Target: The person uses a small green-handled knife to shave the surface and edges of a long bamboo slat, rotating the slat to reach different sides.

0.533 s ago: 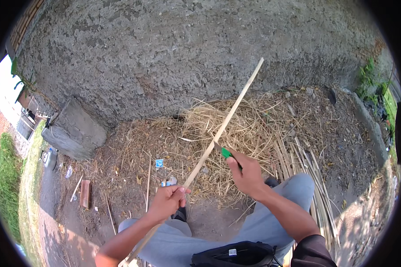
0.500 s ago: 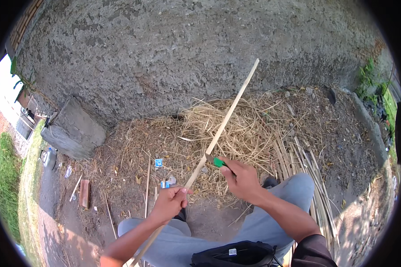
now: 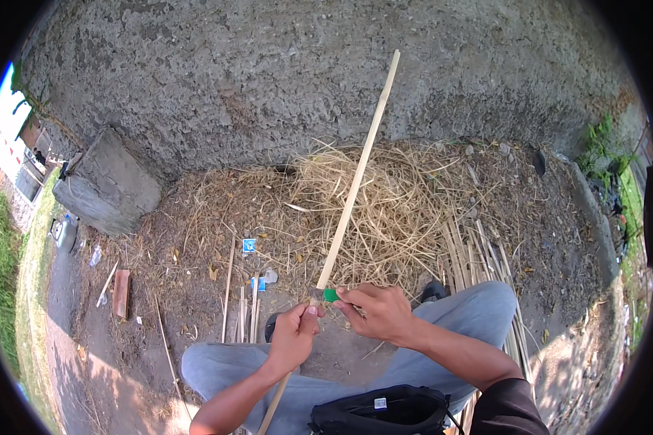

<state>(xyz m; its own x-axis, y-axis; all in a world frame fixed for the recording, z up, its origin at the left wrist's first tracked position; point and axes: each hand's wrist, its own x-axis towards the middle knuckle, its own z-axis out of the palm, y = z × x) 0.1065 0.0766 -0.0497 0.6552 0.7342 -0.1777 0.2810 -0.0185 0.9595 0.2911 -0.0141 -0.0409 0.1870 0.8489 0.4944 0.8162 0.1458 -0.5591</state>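
A long pale strip, seemingly bamboo point(image 3: 357, 177), slants up from my lap toward the wall. My left hand point(image 3: 295, 333) is closed around its lower part, with the tail end running down past my leg. In my right hand point(image 3: 379, 312) is a green-handled knife point(image 3: 331, 295), gripped by the handle. Its blade, small and partly hidden, lies against the strip just above my left thumb. The two hands are close together over the gap between my bent knees.
Pale shavings point(image 3: 384, 210) lie heaped before a rough wall point(image 3: 268, 87). Several cut strips point(image 3: 457, 254) rest by my right knee. A concrete block point(image 3: 112, 185), a reddish-brown wooden piece point(image 3: 122, 293) and blue packets point(image 3: 249, 246) are to the left. A black bag point(image 3: 381, 412) sits at my waist.
My right hand has drawn the knife down along the strip, close to my left hand. The strip now stands steeper, and my left hand has shifted slightly right and lower.
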